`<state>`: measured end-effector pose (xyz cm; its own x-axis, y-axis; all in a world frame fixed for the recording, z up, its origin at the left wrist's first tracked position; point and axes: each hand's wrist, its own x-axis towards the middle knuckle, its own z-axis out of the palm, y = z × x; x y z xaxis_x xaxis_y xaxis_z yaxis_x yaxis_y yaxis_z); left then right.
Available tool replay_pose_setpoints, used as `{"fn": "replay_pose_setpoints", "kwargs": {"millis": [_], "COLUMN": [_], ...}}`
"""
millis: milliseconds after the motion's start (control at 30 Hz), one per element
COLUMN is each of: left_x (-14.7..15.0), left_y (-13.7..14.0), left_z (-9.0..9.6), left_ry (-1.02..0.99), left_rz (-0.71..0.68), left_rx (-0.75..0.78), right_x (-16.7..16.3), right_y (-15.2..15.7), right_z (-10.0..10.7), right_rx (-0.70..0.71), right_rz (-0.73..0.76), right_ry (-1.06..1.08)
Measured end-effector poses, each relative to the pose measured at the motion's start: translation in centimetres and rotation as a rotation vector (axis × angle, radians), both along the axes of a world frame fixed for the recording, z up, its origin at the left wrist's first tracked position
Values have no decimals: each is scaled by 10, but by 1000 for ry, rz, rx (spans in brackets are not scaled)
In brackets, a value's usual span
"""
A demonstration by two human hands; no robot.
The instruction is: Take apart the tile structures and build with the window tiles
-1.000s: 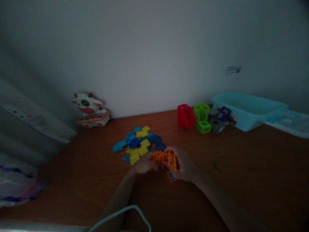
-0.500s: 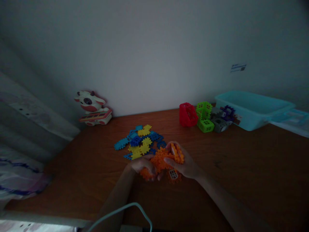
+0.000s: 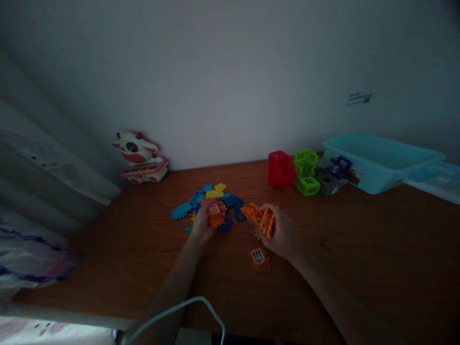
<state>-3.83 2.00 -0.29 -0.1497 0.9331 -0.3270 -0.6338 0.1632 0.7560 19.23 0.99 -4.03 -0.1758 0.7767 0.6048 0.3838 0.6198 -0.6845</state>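
My left hand (image 3: pixel 202 227) is closed on an orange window tile (image 3: pixel 215 214), a toothed plastic building piece with a white window grid, held over the pile. Several orange toothed tiles (image 3: pixel 267 222) are bunched in my right hand (image 3: pixel 282 235), its thumb across them. Just below that hand, one more orange tile with a white window (image 3: pixel 258 257) lies flat on the table. Light blue pieces (image 3: pixel 181 211), dark blue pieces (image 3: pixel 233 201) and yellow pieces (image 3: pixel 216 190) make up the pile, partly hidden by my left hand.
On the brown table (image 3: pixel 143 249), red (image 3: pixel 281 169), green (image 3: pixel 307 185) and grey (image 3: pixel 327 181) built pieces stand at the back right, beside a turquoise bin (image 3: pixel 381 165). A cow toy (image 3: pixel 138 155) sits back left. A pale cable (image 3: pixel 187 303) curves in front.
My hands have moved apart. The left went up and left with an orange window tile; the right holds the other orange tiles, and the tile on the table now shows fully.
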Motion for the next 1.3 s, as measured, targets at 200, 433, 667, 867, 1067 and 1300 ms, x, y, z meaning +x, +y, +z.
{"fn": "replay_pose_setpoints", "kwargs": {"millis": [200,433,667,867,1067,1300], "left_x": [-18,-5,7,1,-23,-39], "left_y": [8,6,0,3,11,16], "left_z": [7,-1,-4,-5,-12,-13], "left_ry": [-242,-141,-10,151,160,289], "left_rz": [249,350,294,322,414,510], "left_rx": [26,168,315,352,311,334], "right_x": [-3,-4,-5,-5,-5,-4], "right_y": [6,8,6,5,5,6], "right_z": [1,-1,-1,2,0,-1], "right_rx": [-137,-171,-173,-173,-170,-132], "right_rz": [-72,-47,-29,-14,-19,-21], "right_ry": [211,252,214,213,212,198]}}
